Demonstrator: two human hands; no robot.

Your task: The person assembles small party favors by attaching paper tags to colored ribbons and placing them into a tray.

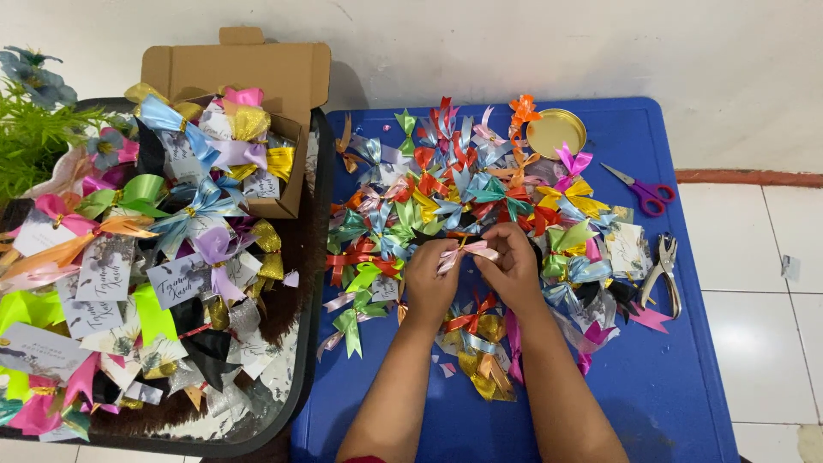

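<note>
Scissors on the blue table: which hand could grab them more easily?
Probably the right hand: the scissors lie on its side of the table. The left hand would have to cross over. Both hold a pink ribbon.

Home craft corner: tiled floor [754,283], ribbon bows [463,184].

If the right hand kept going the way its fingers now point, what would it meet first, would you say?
The right hand points left toward the pink ribbon bow pinched between both hands; just beyond it is the left hand, already almost touching.
</note>
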